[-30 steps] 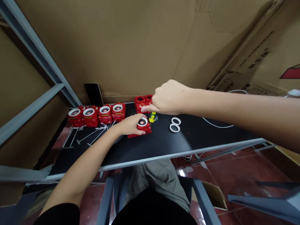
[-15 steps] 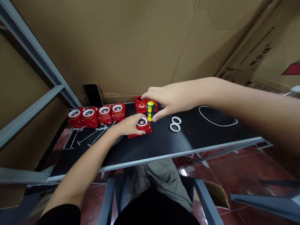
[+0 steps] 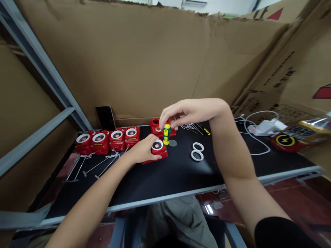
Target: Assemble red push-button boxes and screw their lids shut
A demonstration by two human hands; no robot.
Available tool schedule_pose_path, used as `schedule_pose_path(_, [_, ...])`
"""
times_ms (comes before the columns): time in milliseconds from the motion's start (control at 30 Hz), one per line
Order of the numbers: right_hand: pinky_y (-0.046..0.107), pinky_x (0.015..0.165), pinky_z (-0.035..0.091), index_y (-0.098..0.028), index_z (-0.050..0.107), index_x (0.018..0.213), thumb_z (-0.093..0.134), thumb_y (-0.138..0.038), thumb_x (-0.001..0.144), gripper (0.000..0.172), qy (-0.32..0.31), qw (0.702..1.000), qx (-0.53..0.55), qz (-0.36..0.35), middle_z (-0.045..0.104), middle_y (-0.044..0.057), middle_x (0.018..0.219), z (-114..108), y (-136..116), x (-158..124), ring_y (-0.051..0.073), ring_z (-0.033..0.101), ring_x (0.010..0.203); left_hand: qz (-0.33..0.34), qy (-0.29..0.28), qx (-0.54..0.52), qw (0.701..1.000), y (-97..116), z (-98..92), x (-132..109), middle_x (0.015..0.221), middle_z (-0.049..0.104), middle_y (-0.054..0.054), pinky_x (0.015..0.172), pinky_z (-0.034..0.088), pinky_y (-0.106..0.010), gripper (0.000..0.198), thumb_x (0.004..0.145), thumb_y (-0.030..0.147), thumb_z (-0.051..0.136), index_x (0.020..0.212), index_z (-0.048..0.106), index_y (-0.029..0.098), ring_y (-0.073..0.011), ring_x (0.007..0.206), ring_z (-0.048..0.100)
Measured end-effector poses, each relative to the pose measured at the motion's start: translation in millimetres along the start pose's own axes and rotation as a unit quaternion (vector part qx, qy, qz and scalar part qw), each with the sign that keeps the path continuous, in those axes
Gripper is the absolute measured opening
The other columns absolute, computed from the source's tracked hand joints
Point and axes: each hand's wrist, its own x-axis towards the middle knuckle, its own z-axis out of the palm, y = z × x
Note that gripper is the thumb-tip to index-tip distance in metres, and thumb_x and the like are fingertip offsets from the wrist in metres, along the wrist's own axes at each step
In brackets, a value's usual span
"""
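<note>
My left hand (image 3: 143, 150) is closed around a small red housing (image 3: 162, 152) with a white ring and a round window on top, pressing it to the black table. A green and yellow screwdriver (image 3: 167, 134) stands upright at the housing's right corner. Arched over it from above, my right hand (image 3: 187, 112) has its fingers and thumb around the top of the handle. The screwdriver's tip is hidden. Right beside it lies a clear round disc (image 3: 172, 143). Behind, partly covered by my right hand, sits an opened red housing (image 3: 156, 130).
Several finished-looking red housings (image 3: 117, 139) line the left, with small metal hammers (image 3: 104, 165) before them. Two white rings (image 3: 197, 155) lie to the right. A phone (image 3: 105, 117) leans on the cardboard wall (image 3: 144, 65). A white cable (image 3: 266, 146) and a red-and-gold package (image 3: 289, 142) are far right.
My right hand has risen from beside the handle to over its top, wrist bent and elbow lowered. My left hand stays on the housing. The view has tilted up.
</note>
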Motion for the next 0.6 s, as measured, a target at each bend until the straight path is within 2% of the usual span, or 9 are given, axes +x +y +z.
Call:
schedule_pose_path(133, [0.030,0.092,0.053,-0.021,0.079,0.135,0.056,-0.033,0.112,0.035,0.052,0.997,-0.051,0.034,0.076,0.008,0.138,14,-7,-10,0.016,0.070,0.109,0.002,0.001,-0.007,1.000,-4,-1.2,1,0.136,0.070,-0.011,0.110,0.063,-0.051,0.060,0.078,0.045,0.095,0.128,0.067,0.024,-0.0361,0.120,0.074])
schedule_pose_path(267, [0.033,0.095,0.052,-0.022,0.078,0.134,0.050,-0.035,0.114,0.037,0.088,0.993,-0.079,0.017,0.076,0.009,0.135,25,-7,-13,0.018,0.070,0.112,0.001,-0.006,-0.012,1.000,-7,-0.2,3,0.136,0.069,-0.011,0.111,0.062,-0.051,0.063,0.082,0.045,0.094,0.135,0.066,0.025,-0.0363,0.123,0.072])
schedule_pose_path(367, [0.032,0.085,0.048,-0.021,0.080,0.125,0.055,-0.035,0.111,0.032,0.111,0.987,-0.110,0.026,0.077,0.008,0.125,27,-2,-10,0.017,0.068,0.101,0.005,-0.002,-0.010,1.000,-7,1.8,4,0.137,0.068,-0.011,0.114,0.060,-0.052,0.064,0.084,0.047,0.092,0.138,0.065,0.025,-0.0368,0.126,0.070])
schedule_pose_path(467, [0.031,0.073,0.041,-0.021,0.080,0.112,0.063,-0.040,0.108,0.026,0.139,0.980,-0.132,0.060,0.078,0.005,0.107,28,3,-8,0.015,0.062,0.084,0.007,0.004,-0.005,1.000,-7,3.2,5,0.132,0.069,-0.010,0.112,0.061,-0.051,0.061,0.085,0.051,0.092,0.135,0.067,0.025,-0.0355,0.121,0.071])
schedule_pose_path(533, [0.031,0.066,0.036,-0.021,0.079,0.106,0.067,-0.048,0.108,0.030,0.147,0.975,-0.132,0.099,0.076,0.003,0.092,29,5,-8,0.012,0.056,0.071,0.007,0.004,-0.006,1.000,-8,3.5,5,0.133,0.069,-0.010,0.112,0.061,-0.050,0.062,0.086,0.053,0.092,0.136,0.067,0.026,-0.0357,0.123,0.071])
schedule_pose_path(600, [0.032,0.061,0.032,-0.020,0.076,0.099,0.070,-0.060,0.107,0.041,0.154,0.968,-0.135,0.143,0.072,0.002,0.081,30,3,-6,0.010,0.051,0.063,0.010,0.005,-0.009,1.000,-8,3.5,5,0.136,0.069,-0.010,0.114,0.060,-0.049,0.063,0.087,0.053,0.091,0.138,0.067,0.026,-0.0359,0.125,0.070])
